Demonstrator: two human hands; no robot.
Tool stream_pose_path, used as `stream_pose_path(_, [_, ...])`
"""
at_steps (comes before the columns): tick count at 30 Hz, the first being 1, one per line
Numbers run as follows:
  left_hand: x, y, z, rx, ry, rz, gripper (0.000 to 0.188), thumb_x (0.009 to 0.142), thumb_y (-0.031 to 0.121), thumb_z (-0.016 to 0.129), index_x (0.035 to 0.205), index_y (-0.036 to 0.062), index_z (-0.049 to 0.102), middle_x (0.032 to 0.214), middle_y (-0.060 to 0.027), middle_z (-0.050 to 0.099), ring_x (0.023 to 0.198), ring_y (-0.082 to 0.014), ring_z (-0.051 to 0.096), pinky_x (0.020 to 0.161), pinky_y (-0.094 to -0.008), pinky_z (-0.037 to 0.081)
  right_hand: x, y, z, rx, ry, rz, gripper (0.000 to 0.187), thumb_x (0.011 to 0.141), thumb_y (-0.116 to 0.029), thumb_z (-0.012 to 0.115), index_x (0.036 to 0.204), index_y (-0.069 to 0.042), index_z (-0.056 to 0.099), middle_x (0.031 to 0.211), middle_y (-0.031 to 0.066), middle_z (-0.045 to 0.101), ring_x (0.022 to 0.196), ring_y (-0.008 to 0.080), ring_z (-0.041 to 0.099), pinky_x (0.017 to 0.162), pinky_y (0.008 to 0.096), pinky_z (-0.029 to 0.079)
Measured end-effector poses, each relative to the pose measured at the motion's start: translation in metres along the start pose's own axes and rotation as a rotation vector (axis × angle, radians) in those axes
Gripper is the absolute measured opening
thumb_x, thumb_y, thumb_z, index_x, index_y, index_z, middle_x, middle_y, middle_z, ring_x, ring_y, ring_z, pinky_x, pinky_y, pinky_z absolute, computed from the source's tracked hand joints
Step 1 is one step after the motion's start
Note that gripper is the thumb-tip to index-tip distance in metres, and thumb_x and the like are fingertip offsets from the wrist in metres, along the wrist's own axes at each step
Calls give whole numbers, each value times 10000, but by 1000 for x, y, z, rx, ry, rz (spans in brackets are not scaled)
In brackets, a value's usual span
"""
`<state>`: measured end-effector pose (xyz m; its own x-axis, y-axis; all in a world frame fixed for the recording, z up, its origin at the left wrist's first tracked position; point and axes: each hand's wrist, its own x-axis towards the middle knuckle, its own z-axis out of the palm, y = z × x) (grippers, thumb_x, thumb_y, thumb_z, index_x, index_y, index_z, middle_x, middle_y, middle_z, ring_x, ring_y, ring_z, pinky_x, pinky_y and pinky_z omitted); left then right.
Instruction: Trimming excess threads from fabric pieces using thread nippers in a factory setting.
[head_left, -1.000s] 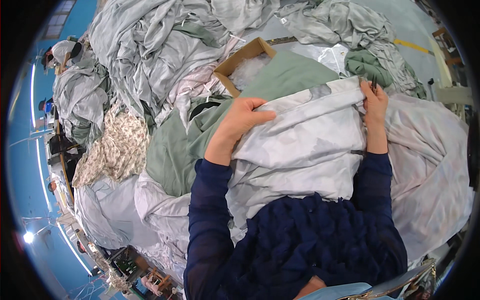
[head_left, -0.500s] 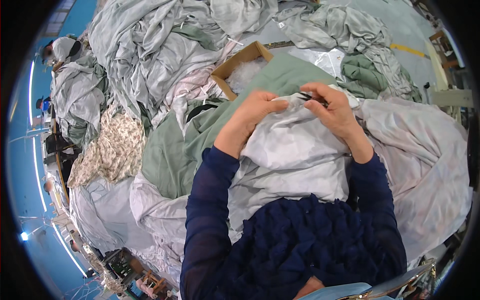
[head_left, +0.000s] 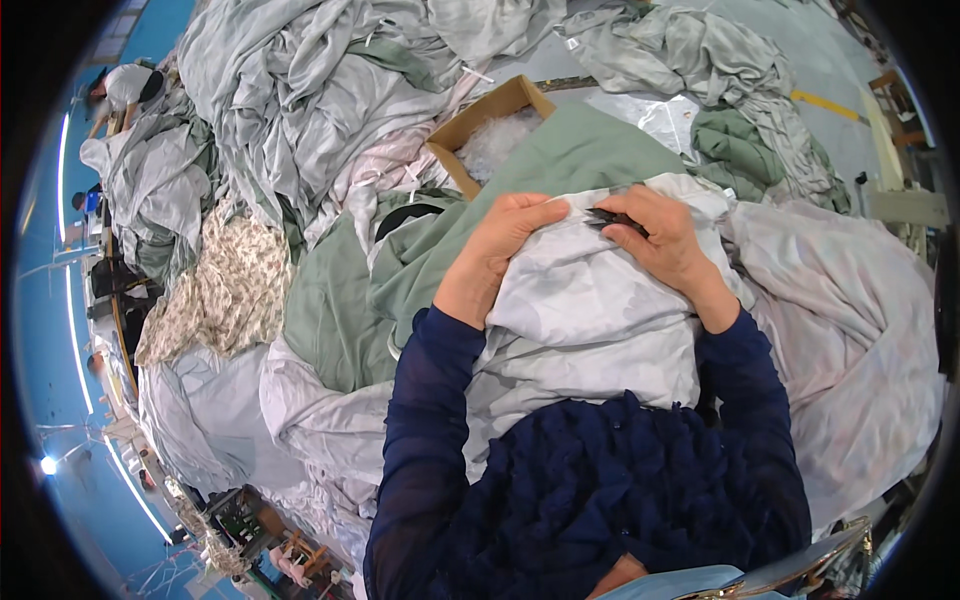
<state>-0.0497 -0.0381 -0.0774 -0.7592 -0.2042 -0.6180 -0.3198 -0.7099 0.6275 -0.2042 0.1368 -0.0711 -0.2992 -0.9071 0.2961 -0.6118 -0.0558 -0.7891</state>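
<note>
While your left hand (head_left: 503, 238) pinches the upper edge of the white, grey-patched cloth (head_left: 580, 292), which spreads rightward and toward you from that hold, your right hand (head_left: 662, 238), half closed, grips small, dark, pointed snips (head_left: 606, 217). Their long axis runs leftward, tips just beside your left hand.

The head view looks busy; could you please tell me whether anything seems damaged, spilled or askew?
Nothing is plainly damaged or spilled. The open cardboard box sits at an angle, partly hidden behind green cloth, so it looks slightly askew.
</note>
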Motion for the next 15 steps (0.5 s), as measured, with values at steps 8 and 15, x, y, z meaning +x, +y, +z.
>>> stream_pose_path(8, [-4,3,1,-13,-17,-16,207,873,134,692,953,-57,685,834,-102,705,659,-139,668,579,-253,539,3,-5,2,-34,15,30,271,775,-117,738,1032,-87,659,821,63,611,710,244,600,615,330,463])
stream_pose_path(15, [0,-1,-2,-53,-33,-34,197,871,142,696,932,-45,687,823,-99,703,653,-137,666,573,-251,535,4,-5,2,-14,-18,25,244,821,-123,704,1051,-56,656,819,86,594,701,239,576,621,313,455])
